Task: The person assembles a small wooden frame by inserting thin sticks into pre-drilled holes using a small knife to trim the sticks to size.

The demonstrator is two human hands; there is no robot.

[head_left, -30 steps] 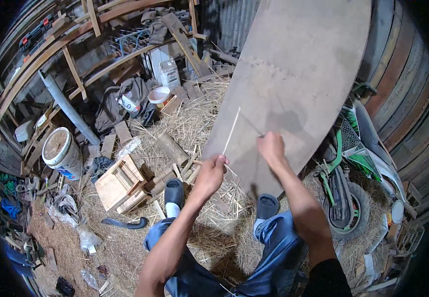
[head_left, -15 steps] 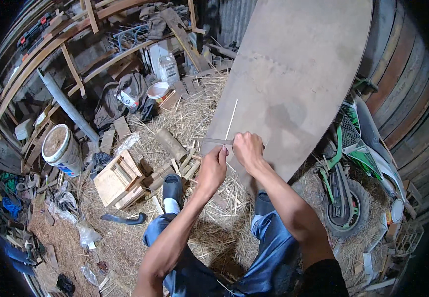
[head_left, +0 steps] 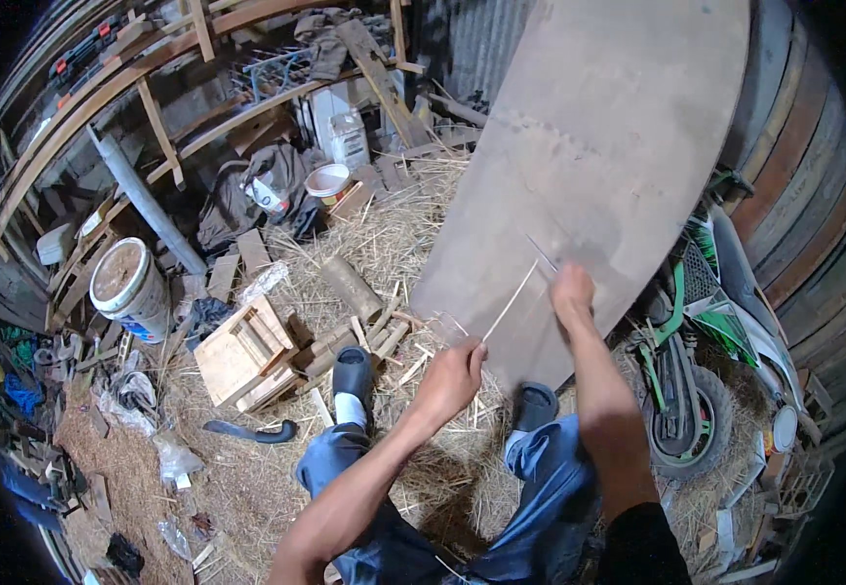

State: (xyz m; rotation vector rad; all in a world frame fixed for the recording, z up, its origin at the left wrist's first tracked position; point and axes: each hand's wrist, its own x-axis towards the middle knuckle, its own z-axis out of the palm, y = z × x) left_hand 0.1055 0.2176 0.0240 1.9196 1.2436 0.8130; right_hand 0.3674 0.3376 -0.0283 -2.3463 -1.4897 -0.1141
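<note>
One thin, pale stick slants up and to the right from the left hand, pinched at its lower end between thumb and fingers. Well apart from that hand, farther to the right, the right hand is curled tight round a narrow blade-like tool, whose handle I can't make out inside the fist. Its blade points up and to the left, close by the stick's upper tip; whether the two touch, I can't tell from where I stand.

Both hands are out in front of the person's knees, over the lower part of a big grey-brown board. Dark slippers and blue jeans show below, the feet set apart on a floor strewn with straw. To the person's left sit a small wooden box-like piece, a short log and a white bucket with brown stuff inside. Over on the right stands a green and white motorbike, near the board's edge.
</note>
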